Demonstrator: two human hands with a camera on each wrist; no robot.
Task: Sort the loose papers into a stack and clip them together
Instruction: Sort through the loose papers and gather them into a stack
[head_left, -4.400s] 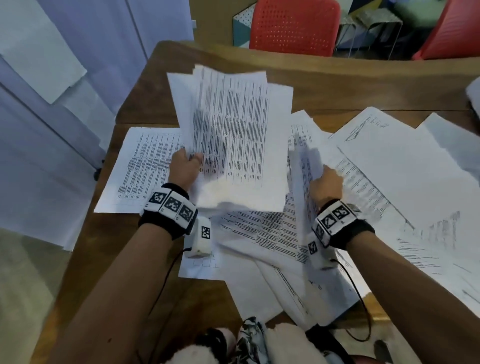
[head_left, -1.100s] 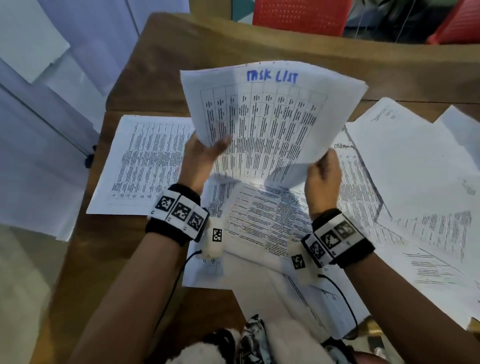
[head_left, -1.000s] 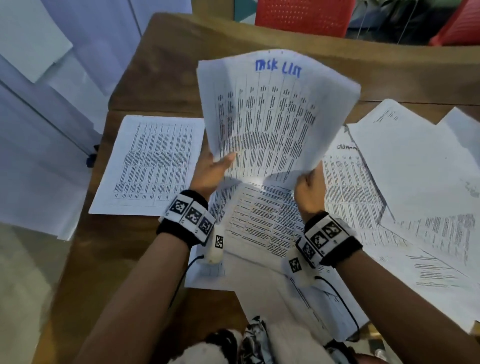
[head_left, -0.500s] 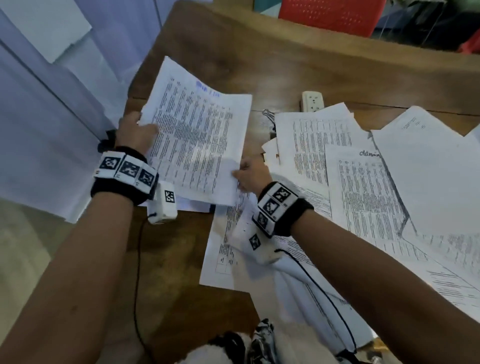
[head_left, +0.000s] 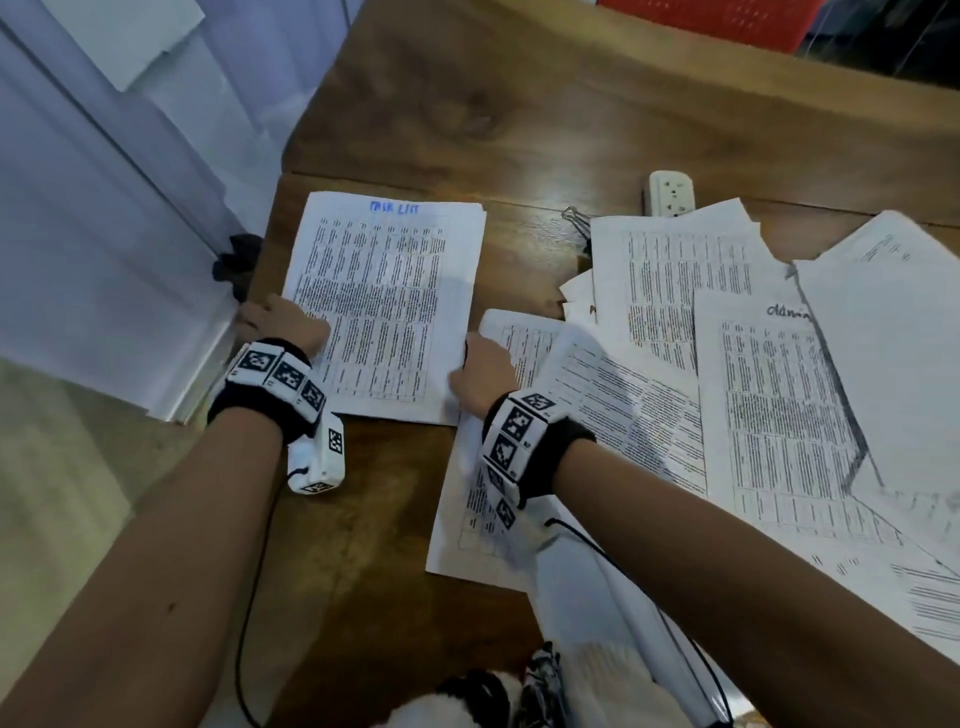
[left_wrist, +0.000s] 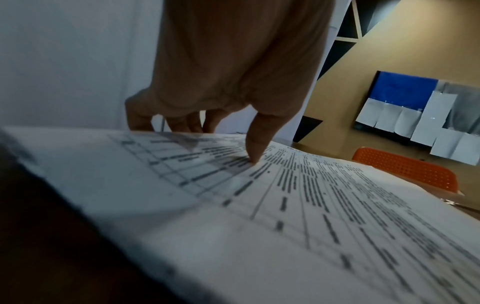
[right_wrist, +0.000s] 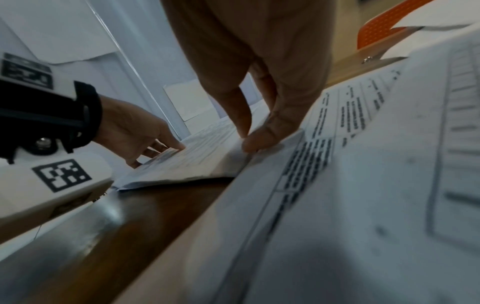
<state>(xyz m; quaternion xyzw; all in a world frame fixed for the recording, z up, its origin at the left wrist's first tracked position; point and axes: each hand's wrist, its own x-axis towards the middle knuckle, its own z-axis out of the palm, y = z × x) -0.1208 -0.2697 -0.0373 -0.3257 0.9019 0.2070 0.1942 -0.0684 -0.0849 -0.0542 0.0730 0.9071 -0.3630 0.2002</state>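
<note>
An office: paper-strewn desk (head_left: 519, 104) and pinned noticeboard (left_wrist: 405, 90).

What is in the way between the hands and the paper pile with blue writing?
Nothing visible. The left hand and right hand touch the paper pile at its side edges.

Black wristbands (head_left: 248, 414) with white coded tags (head_left: 275, 371), white cameras (head_left: 322, 457), black cables (head_left: 241, 639).

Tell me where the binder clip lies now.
In the head view, the binder clip lies on the table right of the Task List stack, at the far left corner of the loose papers, near the power strip.
</note>
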